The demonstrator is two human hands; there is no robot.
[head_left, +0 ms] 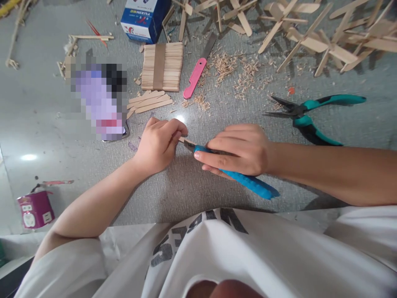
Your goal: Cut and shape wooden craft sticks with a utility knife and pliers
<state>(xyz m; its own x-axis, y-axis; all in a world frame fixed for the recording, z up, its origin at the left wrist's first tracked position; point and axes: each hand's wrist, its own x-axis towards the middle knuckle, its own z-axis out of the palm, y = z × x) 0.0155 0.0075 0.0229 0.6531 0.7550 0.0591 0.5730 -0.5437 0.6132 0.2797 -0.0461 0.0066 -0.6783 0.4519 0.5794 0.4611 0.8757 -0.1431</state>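
Between the closed fingers of my left hand (156, 145), a wooden craft stick (182, 140) is pinched; only its short right end shows. My right hand (243, 147) is wrapped around blue-handled pliers (254, 185), whose metal jaws meet that protruding end. Whether the jaws are fully closed on the wood I cannot tell. Loose craft sticks (151, 102) lie just beyond my left hand, beside a paper-banded bundle of sticks (172, 68). A pink-handled knife (196, 78) rests past both hands, next to wood shavings (225, 68).
Green-and-black needle-nose pliers (300, 111) lie beyond my right forearm. Joined-stick pieces (281, 20) line the far right edge. A blue box (136, 20) stands at the back. A blurred purple object (97, 95) lies to the left, and a magenta socket box (35, 211) sits nearer.
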